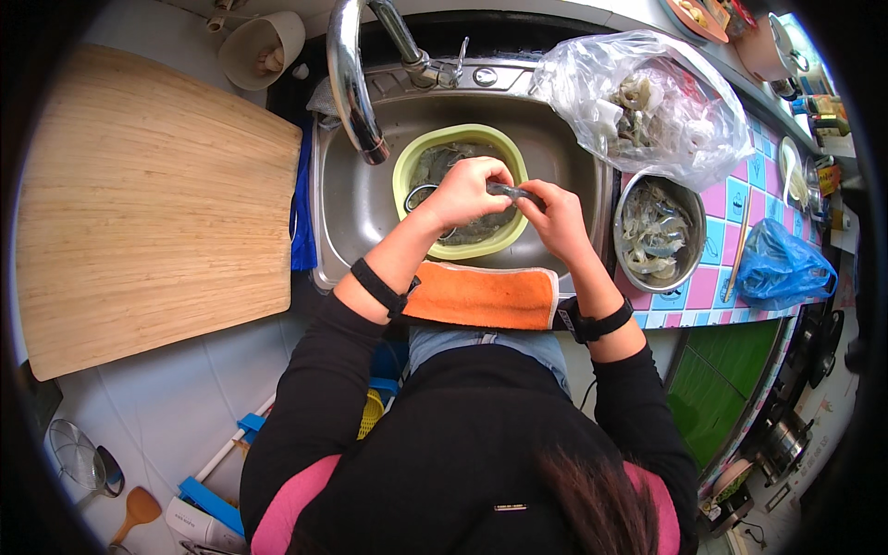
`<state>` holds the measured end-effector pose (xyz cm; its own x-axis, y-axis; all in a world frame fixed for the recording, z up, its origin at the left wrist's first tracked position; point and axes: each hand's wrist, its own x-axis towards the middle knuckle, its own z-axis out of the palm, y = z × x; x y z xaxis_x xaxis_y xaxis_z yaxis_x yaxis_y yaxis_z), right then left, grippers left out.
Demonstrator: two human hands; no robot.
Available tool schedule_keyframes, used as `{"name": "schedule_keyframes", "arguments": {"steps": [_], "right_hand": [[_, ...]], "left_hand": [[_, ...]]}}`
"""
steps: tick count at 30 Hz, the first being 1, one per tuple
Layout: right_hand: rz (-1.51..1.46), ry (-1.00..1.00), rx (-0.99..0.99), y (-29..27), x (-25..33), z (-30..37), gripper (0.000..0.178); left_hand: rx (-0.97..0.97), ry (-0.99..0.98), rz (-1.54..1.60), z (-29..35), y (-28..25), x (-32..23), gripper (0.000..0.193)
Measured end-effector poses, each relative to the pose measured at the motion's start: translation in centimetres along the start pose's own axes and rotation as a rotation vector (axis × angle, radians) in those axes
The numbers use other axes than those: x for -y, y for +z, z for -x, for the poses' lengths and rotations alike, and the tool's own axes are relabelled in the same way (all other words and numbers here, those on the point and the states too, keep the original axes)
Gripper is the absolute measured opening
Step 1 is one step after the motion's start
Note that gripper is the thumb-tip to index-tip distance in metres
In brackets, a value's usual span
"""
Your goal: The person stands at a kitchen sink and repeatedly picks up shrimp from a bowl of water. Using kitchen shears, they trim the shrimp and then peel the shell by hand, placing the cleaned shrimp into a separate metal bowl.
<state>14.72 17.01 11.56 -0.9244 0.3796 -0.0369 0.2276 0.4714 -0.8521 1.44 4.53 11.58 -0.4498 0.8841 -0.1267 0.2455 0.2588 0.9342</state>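
Over the yellow-green basin in the sink, both my hands grip one grey raw shrimp. My left hand pinches one end of it, its fingers curled. The other end is between the fingers of my right hand. Grey shrimp lie in the basin, partly covered by my hands. Next to my left hand, a shiny metal loop shows at the basin's left side, like a scissors handle; the rest of it is hidden.
Right of the sink stands a metal bowl of shrimp; behind it lies a clear plastic bag with shrimp-like pieces. The faucet arches over the sink's left. A large cutting board, an orange towel and a blue bag surround it.
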Motion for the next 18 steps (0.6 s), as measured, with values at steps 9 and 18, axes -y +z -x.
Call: {"name": "schedule_keyframes", "arguments": {"steps": [9, 18], "right_hand": [[0.182, -0.093, -0.049, 0.1, 0.3, 0.1, 0.018], [-0.648, 0.587, 0.025, 0.3, -3.8, 0.4, 0.018]], "left_hand": [[0.049, 0.112, -0.090, -0.3, -0.1, -0.1, 0.028], [-0.097, 0.021, -0.799, 1.5, -1.4, 8.5, 0.015]]}}
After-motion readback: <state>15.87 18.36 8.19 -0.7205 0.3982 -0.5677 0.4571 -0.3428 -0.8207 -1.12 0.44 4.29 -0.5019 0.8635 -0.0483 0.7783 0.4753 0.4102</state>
